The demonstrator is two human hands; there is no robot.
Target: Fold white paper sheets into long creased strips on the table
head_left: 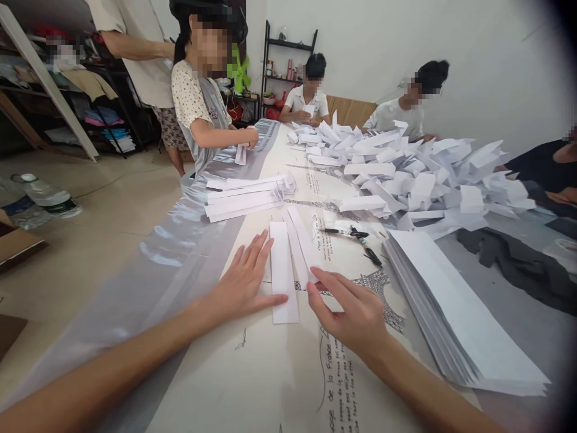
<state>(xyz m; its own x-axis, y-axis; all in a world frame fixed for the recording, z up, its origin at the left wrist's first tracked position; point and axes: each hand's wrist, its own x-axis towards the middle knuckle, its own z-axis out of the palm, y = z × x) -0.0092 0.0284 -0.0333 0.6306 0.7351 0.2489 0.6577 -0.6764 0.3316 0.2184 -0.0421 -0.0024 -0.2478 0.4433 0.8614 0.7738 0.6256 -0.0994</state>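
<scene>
A narrow folded white paper strip [283, 270] lies lengthwise on the printed tablecloth in front of me. My left hand [246, 278] lies flat and open beside it, fingers spread, its thumb reaching the strip's left edge. My right hand [349, 307] is on the strip's right side, fingers pinching the near end of another white strip [301, 243] that slants away from me.
A thick stack of white sheets [455, 313] lies to my right. A big heap of folded papers [406, 174] covers the far table. More folded strips [243, 198] lie at the left, pens [356, 237] in the middle. Several people work around the table.
</scene>
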